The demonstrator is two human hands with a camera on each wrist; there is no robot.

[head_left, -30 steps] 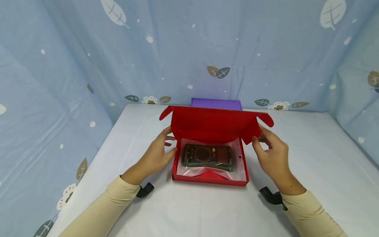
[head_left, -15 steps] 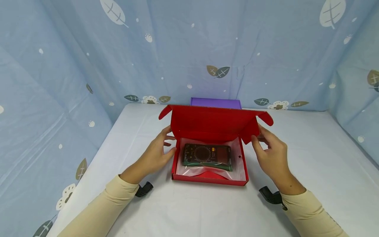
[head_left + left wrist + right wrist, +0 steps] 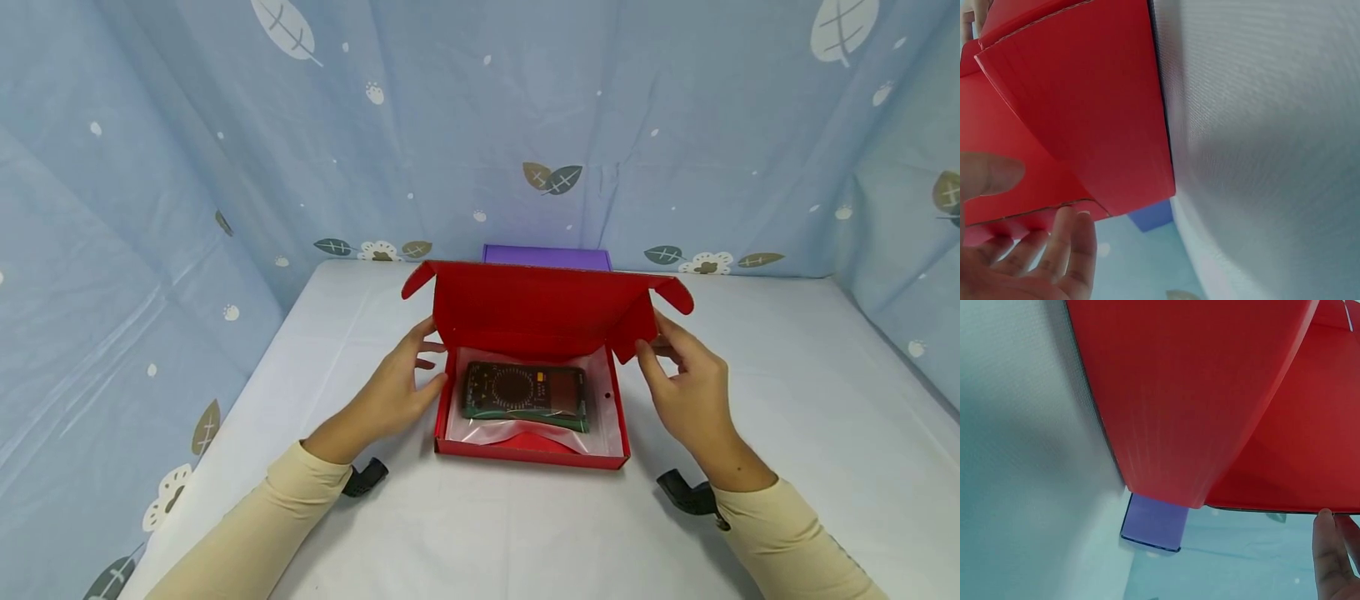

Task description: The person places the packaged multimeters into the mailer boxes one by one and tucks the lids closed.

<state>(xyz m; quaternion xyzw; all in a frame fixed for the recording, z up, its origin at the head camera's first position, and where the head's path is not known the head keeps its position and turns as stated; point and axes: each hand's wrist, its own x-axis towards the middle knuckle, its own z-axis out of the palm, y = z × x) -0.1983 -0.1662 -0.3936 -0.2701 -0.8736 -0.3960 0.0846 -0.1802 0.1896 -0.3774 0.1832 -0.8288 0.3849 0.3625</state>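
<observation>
A red cardboard box (image 3: 457,452) sits on the table with its lid (image 3: 540,304) raised. Inside lies a dark multimeter (image 3: 523,392) in a clear plastic bag (image 3: 606,425), its dial and screen facing up. My left hand (image 3: 397,383) is at the box's left side, thumb beside the wall and fingers extended against the lid's edge, as the left wrist view also shows. On the other side my right hand (image 3: 692,387) pinches the lid's right side flap (image 3: 636,332), thumb in front and fingers behind. In the right wrist view, fingertips (image 3: 1325,519) touch the lid's edge.
Behind the lid stands a purple box (image 3: 547,257), partly hidden by it. The table (image 3: 480,533) has a white cover, and a blue patterned curtain (image 3: 450,125) rises along its back and sides. A black wrist mount shows under each sleeve.
</observation>
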